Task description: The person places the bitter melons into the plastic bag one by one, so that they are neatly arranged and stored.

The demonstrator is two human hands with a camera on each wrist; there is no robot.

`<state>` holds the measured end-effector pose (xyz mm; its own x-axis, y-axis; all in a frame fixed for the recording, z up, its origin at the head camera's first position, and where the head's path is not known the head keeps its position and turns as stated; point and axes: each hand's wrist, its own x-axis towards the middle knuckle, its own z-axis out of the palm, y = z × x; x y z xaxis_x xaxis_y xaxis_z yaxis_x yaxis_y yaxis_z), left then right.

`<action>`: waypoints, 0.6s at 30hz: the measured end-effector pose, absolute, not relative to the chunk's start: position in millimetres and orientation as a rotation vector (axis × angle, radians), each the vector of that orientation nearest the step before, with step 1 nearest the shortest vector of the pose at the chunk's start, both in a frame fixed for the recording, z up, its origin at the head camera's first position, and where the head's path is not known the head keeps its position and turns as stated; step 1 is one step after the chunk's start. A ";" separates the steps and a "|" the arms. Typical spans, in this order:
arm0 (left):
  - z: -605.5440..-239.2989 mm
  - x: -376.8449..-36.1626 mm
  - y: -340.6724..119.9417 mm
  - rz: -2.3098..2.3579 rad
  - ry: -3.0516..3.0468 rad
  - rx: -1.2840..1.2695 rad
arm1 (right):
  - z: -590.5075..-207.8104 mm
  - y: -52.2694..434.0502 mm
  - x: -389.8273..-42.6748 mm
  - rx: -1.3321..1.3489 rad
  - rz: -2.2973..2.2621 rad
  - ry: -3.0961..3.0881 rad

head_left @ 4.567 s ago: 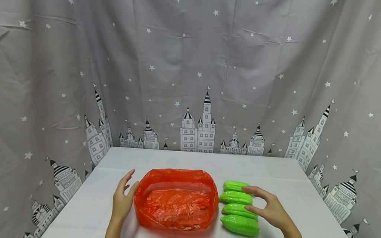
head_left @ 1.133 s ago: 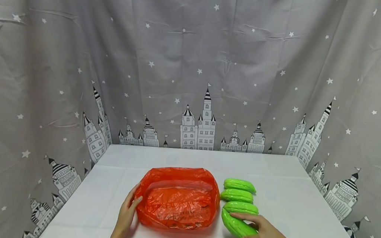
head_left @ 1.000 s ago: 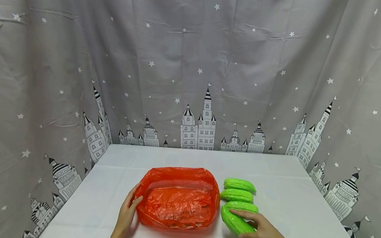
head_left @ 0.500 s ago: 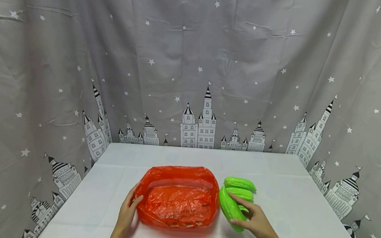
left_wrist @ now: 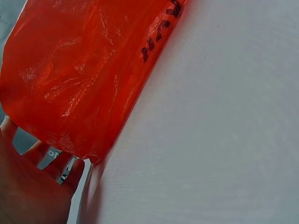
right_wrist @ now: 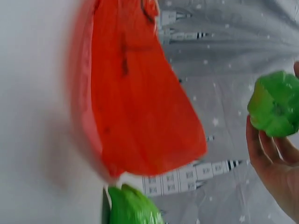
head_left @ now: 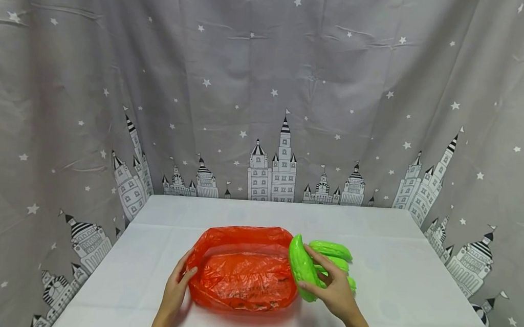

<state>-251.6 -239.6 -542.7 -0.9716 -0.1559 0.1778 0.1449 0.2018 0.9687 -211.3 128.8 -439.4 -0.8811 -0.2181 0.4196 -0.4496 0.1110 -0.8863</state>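
In the head view, an upright red plastic bag [head_left: 238, 236] stands open-mouthed on the white table. My left hand [head_left: 175, 287] holds its left rim, thumb inside the mouth and fingers outside. The left wrist view has those fingers [left_wrist: 35, 151] along the edge of the bag [left_wrist: 70, 70]. My right hand [head_left: 337, 295] grips a glossy, ridged green gourd [head_left: 300, 263] between thumb and fingers, raised and tilted at the bag's right rim. The right wrist view shows the gourd's [right_wrist: 275, 105] lobed end towards the camera, fingers beneath it.
Three more green gourds [head_left: 330, 249] lie in a column right of the bag, partly hidden by my right hand. The white table [head_left: 418, 294] ends at a grey curtain [head_left: 268, 82] printed with stars and castles.
My right hand has taken the nearest gourd from the row, lifted it, turned it more upright and brought it left to the bag's rim. My left hand has come to the bag's left rim.
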 end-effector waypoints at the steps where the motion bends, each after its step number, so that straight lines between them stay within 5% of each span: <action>1: -542.5 -251.9 -239.7 -1.846 -2.247 0.019 | -435.8 123.9 -210.4 0.655 1.859 -2.188; 18: -535.5 -246.4 -238.2 -1.921 -2.241 0.038 | -449.4 51.3 -229.7 0.742 2.067 -1.895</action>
